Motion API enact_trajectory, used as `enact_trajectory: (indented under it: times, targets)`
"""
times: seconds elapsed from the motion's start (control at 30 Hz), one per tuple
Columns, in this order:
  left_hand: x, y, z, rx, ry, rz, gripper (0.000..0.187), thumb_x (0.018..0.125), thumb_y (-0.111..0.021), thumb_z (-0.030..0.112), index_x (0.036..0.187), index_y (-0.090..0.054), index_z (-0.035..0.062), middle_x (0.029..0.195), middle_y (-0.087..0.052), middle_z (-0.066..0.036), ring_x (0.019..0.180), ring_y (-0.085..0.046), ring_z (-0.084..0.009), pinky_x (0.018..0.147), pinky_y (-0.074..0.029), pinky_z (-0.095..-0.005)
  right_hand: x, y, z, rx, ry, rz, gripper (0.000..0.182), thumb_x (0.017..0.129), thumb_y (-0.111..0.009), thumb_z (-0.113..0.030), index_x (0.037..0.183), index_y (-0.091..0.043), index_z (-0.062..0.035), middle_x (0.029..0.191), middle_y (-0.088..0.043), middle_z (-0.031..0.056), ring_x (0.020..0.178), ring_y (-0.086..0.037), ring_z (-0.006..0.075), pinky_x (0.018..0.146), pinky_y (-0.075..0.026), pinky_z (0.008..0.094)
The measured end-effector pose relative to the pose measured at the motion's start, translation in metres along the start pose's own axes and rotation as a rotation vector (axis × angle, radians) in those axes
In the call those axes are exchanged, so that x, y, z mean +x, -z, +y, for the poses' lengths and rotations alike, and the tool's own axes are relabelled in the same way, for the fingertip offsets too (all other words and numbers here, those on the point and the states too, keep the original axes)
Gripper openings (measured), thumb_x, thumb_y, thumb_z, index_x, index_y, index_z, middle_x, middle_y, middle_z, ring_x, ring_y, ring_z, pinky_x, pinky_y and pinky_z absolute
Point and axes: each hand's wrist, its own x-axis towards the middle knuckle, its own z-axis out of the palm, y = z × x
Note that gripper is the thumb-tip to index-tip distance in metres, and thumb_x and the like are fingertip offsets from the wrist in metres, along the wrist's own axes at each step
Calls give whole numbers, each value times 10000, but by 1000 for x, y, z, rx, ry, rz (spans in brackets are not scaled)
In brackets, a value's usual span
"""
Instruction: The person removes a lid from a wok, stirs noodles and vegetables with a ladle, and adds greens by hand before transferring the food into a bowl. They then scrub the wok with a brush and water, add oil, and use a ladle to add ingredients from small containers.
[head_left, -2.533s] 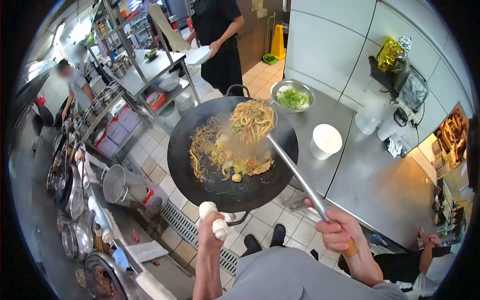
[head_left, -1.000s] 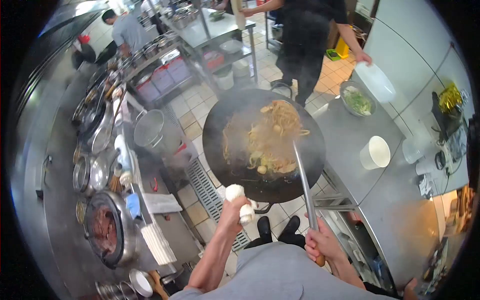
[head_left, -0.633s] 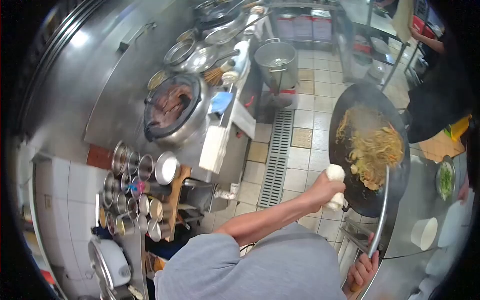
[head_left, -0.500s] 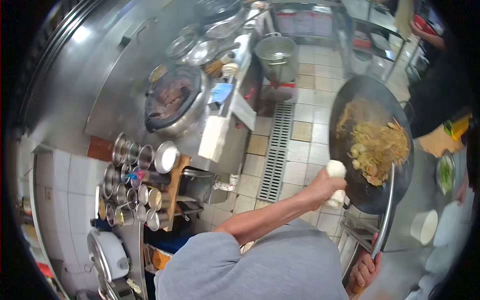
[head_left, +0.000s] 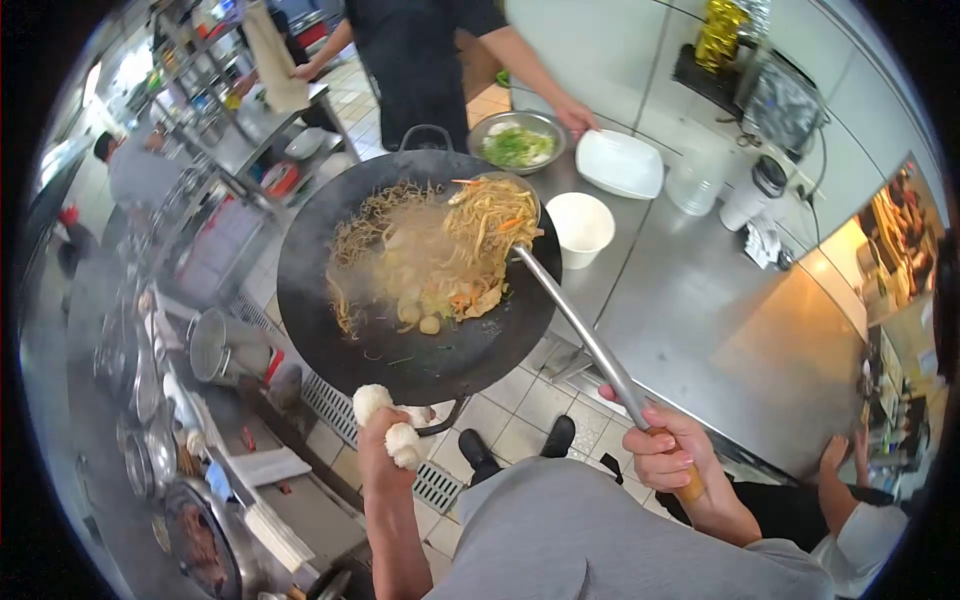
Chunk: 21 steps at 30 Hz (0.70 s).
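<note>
My left hand (head_left: pixel 382 448) is closed round the near handle of a large black wok (head_left: pixel 308 290), with a white cloth (head_left: pixel 373 402) wrapped between. The wok is off the stove, over the floor beside a steel counter. Steaming noodles (head_left: pixel 482 240) with cabbage and carrot strips lie in it. My right hand (head_left: pixel 668 455) grips the wooden end of a long metal ladle (head_left: pixel 585 330). Its head is loaded with noodles at the wok's right rim, and is partly hidden by them. Just right of the rim stands a white paper bowl (head_left: pixel 581 228).
The steel counter (head_left: pixel 720 310) bears a white rectangular dish (head_left: pixel 619 164) and a metal bowl of greens (head_left: pixel 519 143). A person in black (head_left: pixel 410 75) stands beyond the wok, one hand by the dish. Another person's arm (head_left: pixel 833 480) shows at lower right. The stove (head_left: pixel 290 480) is at left.
My view has turned right, from the stove side to the counter. The wok has come round beside the counter, and the ladle now lifts noodles at its right rim. Both hands keep their holds.
</note>
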Motion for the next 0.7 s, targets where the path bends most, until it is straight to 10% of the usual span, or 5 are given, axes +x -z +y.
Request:
enact_trajectory:
  times: [0.7]
  targets:
    - [31, -57, 4, 188, -83, -2, 154, 676, -508, 28, 825, -507, -10, 732, -579, -124, 668, -620, -246, 599, -508, -341, -30, 21, -57, -493, 320, 368, 438, 888, -470, -88, 1314, -370, -102, 558, -355, -22, 339, -350, 54, 272, -331, 229]
